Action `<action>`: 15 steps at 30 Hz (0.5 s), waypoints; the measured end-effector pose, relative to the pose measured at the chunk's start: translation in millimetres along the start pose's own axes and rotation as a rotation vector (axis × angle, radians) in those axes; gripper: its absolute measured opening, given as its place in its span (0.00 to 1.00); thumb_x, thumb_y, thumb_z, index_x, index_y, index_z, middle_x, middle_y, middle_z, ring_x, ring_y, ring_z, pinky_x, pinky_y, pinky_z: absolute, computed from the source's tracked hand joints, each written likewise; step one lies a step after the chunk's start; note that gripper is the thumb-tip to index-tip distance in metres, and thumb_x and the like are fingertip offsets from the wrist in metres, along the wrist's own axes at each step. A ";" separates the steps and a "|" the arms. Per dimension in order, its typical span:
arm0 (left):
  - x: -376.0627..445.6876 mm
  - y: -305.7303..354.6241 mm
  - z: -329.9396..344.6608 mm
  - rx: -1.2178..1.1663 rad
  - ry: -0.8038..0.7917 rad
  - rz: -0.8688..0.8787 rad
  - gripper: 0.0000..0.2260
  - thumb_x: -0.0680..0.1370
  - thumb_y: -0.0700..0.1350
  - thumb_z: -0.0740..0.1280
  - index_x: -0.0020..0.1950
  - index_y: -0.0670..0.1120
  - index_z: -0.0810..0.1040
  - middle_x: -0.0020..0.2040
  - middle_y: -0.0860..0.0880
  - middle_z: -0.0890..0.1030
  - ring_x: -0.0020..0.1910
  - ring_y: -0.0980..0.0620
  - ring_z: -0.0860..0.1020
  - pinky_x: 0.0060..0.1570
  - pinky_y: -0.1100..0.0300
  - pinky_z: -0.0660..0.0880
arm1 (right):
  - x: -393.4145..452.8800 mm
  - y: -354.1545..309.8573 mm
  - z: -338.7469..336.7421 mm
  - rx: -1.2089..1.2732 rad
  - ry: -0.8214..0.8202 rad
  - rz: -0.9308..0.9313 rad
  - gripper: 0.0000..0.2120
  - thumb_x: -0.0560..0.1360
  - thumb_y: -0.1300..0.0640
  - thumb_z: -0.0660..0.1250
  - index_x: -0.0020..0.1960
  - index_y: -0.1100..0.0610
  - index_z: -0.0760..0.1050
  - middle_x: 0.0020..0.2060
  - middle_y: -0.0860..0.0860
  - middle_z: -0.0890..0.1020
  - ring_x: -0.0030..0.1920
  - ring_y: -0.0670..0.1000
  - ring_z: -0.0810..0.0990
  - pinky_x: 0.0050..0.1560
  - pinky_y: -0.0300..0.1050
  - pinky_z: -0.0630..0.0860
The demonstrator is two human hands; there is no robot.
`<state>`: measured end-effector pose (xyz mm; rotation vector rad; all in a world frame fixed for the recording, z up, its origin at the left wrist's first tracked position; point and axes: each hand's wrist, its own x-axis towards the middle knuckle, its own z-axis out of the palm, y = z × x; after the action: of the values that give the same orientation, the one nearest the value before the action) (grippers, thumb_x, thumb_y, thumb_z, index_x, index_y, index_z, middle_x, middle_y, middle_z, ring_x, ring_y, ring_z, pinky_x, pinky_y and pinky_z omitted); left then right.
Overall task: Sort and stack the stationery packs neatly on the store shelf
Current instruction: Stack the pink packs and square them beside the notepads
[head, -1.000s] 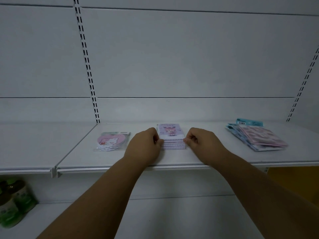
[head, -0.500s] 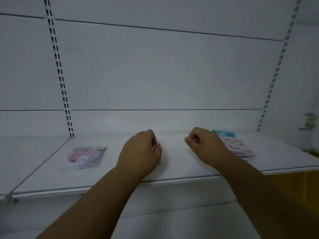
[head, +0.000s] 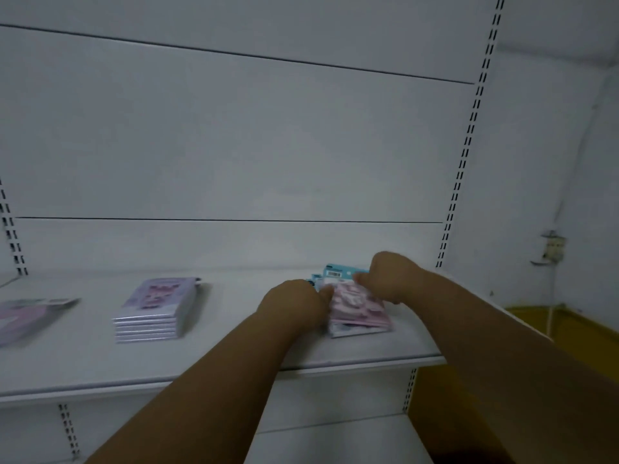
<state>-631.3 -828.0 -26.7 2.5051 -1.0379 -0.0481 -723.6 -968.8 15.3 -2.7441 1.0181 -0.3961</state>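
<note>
On the white shelf [head: 234, 360], a loose pile of pink and blue stationery packs [head: 360, 313] lies at the right. My left hand [head: 291, 304] presses against the pile's left edge with curled fingers. My right hand [head: 390, 276] grips the pile's back right part near the blue header cards. A squared stack of purple notebook packs [head: 154, 309] stands to the left of my hands, untouched. A pink pack in clear wrap [head: 26, 316] lies at the far left, blurred.
White back panels and slotted uprights [head: 465, 155] rise behind the shelf. A lower shelf [head: 335, 437] shows under my forearms. A yellow surface [head: 549, 326] and a wall fitting [head: 552, 249] are at the right.
Both hands have left the purple notebook stack and moved right onto the pink and blue pile. The view has swung right, so the purple stack now sits left of my hands.
</note>
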 end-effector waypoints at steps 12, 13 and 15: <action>-6.2 4.4 0.0 -0.567 0.097 -0.091 0.11 0.77 0.49 0.67 0.52 0.43 0.77 0.46 0.45 0.84 0.41 0.48 0.83 0.36 0.53 0.82 | 4.9 8.8 20.0 1.112 -0.173 0.155 0.13 0.72 0.61 0.72 0.55 0.63 0.78 0.42 0.59 0.85 0.33 0.52 0.84 0.27 0.40 0.76; -9.7 -1.6 -3.7 -0.668 0.136 -0.077 0.10 0.77 0.46 0.69 0.55 0.45 0.76 0.48 0.47 0.84 0.42 0.50 0.84 0.36 0.55 0.82 | 5.1 4.7 17.7 1.166 -0.178 0.118 0.11 0.73 0.61 0.71 0.55 0.62 0.79 0.40 0.57 0.86 0.32 0.51 0.85 0.28 0.40 0.77; -17.5 -12.4 -8.9 -0.833 0.176 -0.042 0.13 0.76 0.42 0.70 0.58 0.52 0.74 0.50 0.53 0.83 0.44 0.55 0.83 0.33 0.62 0.81 | 5.8 -8.0 13.6 1.217 -0.169 0.024 0.12 0.72 0.58 0.68 0.55 0.58 0.79 0.41 0.54 0.87 0.37 0.50 0.86 0.34 0.42 0.79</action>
<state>-633.9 -804.9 -25.8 1.7337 -0.6912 -0.2185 -710.3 -965.6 5.6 -1.6212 0.4733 -0.5270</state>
